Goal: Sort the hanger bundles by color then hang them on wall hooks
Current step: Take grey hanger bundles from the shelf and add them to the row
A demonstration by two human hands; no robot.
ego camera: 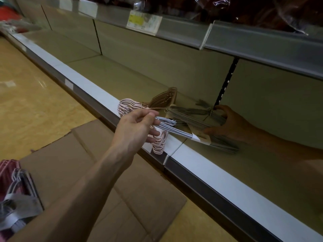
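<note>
Lying on one shelf (122,81): two pink bundles (127,107), one grey bundle (195,116).

A long beige metal shelf (143,70) with a white front strip carries three hanger bundles: a pink wire bundle (129,107) at the near edge, a brown bundle (164,98) just behind it, and a grey bundle (197,117) to the right. Flattened brown cardboard (111,172) lies on the tan floor (31,109) in front.
</note>
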